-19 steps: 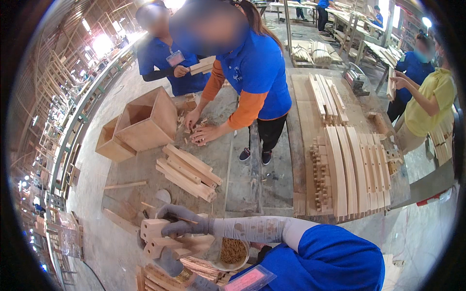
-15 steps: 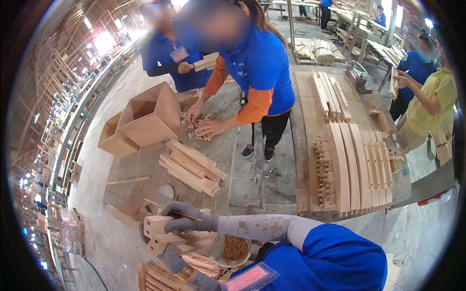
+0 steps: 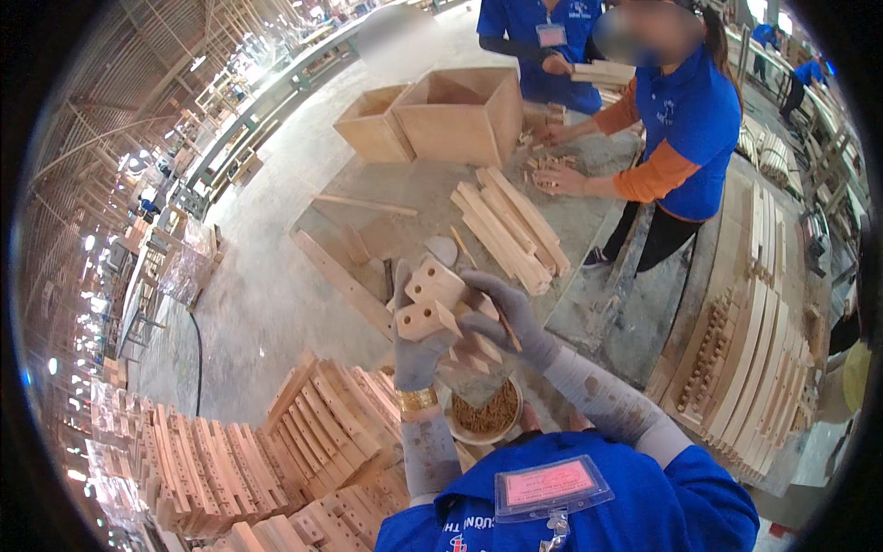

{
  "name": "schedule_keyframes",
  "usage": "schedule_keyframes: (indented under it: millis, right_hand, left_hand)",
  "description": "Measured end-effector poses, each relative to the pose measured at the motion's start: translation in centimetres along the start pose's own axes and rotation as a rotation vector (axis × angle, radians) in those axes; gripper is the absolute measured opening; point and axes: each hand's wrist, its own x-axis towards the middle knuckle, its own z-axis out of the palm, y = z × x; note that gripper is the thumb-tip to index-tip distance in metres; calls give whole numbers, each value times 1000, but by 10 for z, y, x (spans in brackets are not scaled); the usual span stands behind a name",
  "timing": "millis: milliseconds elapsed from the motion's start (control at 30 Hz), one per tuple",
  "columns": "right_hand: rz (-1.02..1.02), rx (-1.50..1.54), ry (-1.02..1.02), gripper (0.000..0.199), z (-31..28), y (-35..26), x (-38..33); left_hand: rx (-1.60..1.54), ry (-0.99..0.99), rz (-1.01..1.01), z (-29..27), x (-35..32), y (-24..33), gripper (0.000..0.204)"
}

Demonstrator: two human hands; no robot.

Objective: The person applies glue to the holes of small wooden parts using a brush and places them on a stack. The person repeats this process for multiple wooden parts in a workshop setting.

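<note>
Two pale wooden pieces (image 3: 432,283) with drilled holes in their end faces are held between my hands above the near edge of the work table. My left hand (image 3: 418,357), gloved in grey, wraps them from the near left side. My right hand (image 3: 515,317), also gloved, grips them from the right, and a thin stick (image 3: 509,331) sticks out between its fingers. Below the wood stands a round white tub (image 3: 519,397) holding many small brown bits, probably dowels. A second thin stick (image 3: 462,247) and a whitish disc (image 3: 441,248) lie beyond the pieces.
Stacked slotted wooden parts (image 3: 216,469) fill the lower left. Across the table lie a bundle of wooden bars (image 3: 515,230) and open wooden boxes (image 3: 460,124). A co-worker with orange sleeves (image 3: 658,175) handles small wood pieces. Curved slats (image 3: 750,359) cover the right table.
My view has swung left, so the table and co-workers appear farther right. The held pieces have turned, their drilled ends facing more toward me. My left hand has come up along their left side.
</note>
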Motion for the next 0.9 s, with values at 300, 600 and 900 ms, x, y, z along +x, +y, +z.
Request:
schedule_keyframes:
  millis: [300,600,900]
  right_hand:
    - [-56,-38,-11,39,-7,6,-8]
    - [-52,49,-89,35,-11,22,21]
    - [136,354,-113,31,2,31,31]
  left_hand:
    - [-46,-218,241,6,-1,-6,37]
    - [-392,-67,17,11,8,7,87]
    - [-134,-164,124,11,11,-6,107]
